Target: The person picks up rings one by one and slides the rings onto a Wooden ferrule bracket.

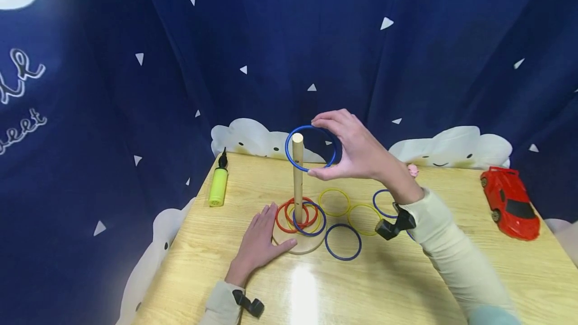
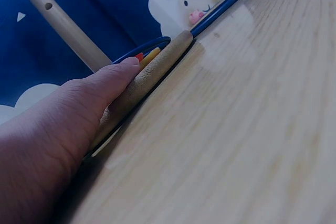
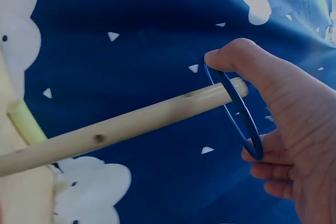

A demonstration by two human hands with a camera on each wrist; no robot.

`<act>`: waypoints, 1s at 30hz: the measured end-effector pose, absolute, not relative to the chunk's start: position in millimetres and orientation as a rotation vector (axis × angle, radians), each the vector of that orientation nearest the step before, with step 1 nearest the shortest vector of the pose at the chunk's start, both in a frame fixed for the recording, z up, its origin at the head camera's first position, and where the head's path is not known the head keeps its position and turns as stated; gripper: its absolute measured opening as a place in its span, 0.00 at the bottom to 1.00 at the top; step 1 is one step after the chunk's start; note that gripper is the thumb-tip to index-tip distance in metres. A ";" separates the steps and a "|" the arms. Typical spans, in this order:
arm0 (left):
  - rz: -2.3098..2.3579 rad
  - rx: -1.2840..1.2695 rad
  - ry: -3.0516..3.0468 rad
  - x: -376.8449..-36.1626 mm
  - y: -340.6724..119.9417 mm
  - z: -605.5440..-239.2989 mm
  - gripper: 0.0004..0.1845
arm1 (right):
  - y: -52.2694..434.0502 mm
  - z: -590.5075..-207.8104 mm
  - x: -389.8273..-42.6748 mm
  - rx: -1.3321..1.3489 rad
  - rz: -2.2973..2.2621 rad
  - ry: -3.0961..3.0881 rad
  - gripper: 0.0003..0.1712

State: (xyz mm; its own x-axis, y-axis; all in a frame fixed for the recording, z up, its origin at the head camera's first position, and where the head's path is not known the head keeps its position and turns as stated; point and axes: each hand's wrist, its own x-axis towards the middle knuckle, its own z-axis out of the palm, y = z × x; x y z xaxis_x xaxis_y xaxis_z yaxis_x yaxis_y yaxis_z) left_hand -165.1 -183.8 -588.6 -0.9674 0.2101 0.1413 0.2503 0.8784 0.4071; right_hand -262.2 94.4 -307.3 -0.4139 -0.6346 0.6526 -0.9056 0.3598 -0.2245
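A wooden peg (image 1: 297, 169) stands upright on a round wooden base (image 1: 303, 245) on the table. My right hand (image 1: 356, 147) pinches a blue ring (image 1: 310, 148) between thumb and fingers, and the ring sits around the peg's top. The right wrist view shows the peg (image 3: 126, 125) passing through the blue ring (image 3: 234, 109). Red, yellow and blue rings (image 1: 300, 214) lie stacked at the peg's foot. My left hand (image 1: 259, 240) lies flat on the table with straight fingers touching the base's left edge; the left wrist view shows the fingers (image 2: 107, 85) against the base (image 2: 152, 74).
Loose yellow rings (image 1: 334, 201) and blue rings (image 1: 343, 241) lie on the wooden table (image 1: 406, 285) right of the base. A yellow hand pump (image 1: 219, 184) lies at the back left, a red toy car (image 1: 510, 202) at the far right. A blue curtain hangs behind.
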 end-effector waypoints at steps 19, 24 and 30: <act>-0.657 -0.415 -2.901 -165.9 -183.3 -587.2 0.66 | 84.9 -439.9 -241.6 1.314 0.771 -2.476 0.53; -0.670 -0.431 -2.888 -164.7 -184.4 -586.9 0.67 | 81.0 -471.6 -239.8 1.271 0.812 -2.537 0.51; -0.676 -0.438 -2.886 -162.8 -185.5 -588.1 0.66 | 73.7 -499.3 -241.3 1.244 0.865 -2.556 0.51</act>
State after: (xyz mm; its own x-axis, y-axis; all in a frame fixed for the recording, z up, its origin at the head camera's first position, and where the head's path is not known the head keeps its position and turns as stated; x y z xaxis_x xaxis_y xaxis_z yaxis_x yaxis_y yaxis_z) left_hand -162.8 -185.5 -588.1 -0.9468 0.2477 0.2054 0.3131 0.8563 0.4108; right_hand -241.3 73.7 -499.3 -0.6376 -0.6659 0.3874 -0.7643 0.4839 -0.4263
